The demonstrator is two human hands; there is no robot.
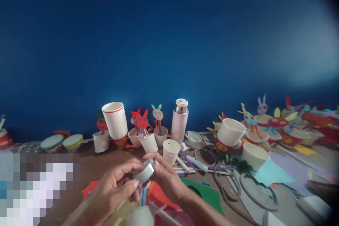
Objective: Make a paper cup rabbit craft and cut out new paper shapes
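Note:
Both hands meet at the lower middle of the head view, around a small roll of clear tape (145,172). My left hand (118,180) grips the roll's left side between thumb and fingers. From the right, my right hand (165,174) pinches its upper edge. Just below the hands stands a white paper cup (141,216) with blue and white sticks in it. Red paper (161,195) lies under and beside the hands, and green paper (208,197) lies to their right.
Behind the hands stand a tall stack of paper cups (115,122), cups with paper rabbit figures (158,113) and a pink thermos (180,122). Rightward are markers (197,163), a white bowl (255,156), cyan paper (272,172) and more figures. Two lidded tubs (73,142) sit at left.

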